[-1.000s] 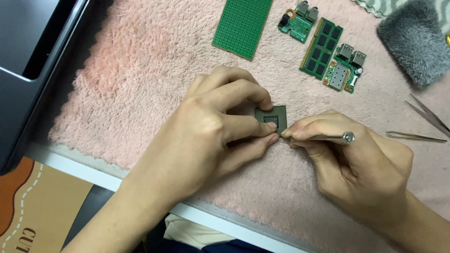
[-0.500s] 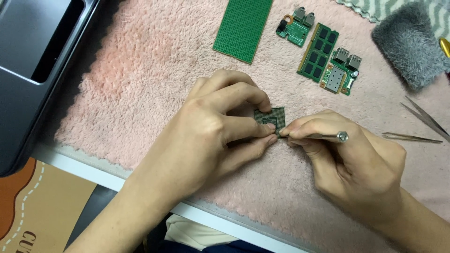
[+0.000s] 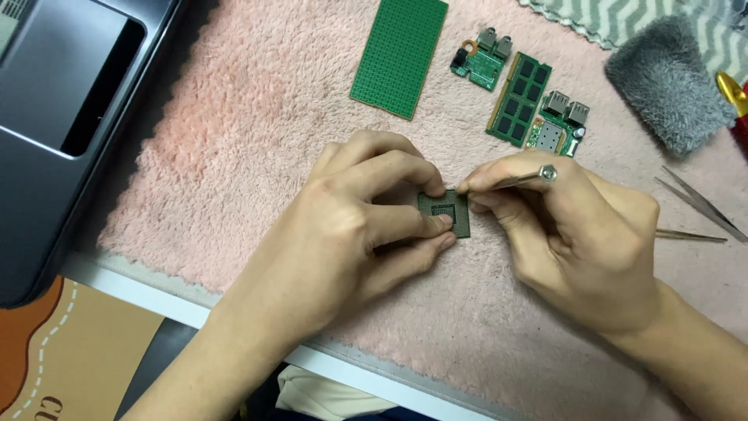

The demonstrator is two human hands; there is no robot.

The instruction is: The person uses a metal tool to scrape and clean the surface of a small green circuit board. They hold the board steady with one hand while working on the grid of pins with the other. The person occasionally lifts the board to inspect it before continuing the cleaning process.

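Left hand [image 3: 366, 226] pinches the square chip [image 3: 444, 212] by its left edge between thumb and 2 fingers, flat above the pink mat [image 3: 234, 156], while the right hand [image 3: 576, 234], closed on a thin metal tool [image 3: 514, 179], meets its upper right corner.

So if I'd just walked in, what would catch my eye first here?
Probably the two hands meeting mid-frame over the fluffy pink mat: the left hand pinches a small square dark-green chip, while the right hand holds a thin metal tool to its edge. Next, the green circuit boards laid out above them, chiefly the long perforated green board, and the grey laptop at the far left.
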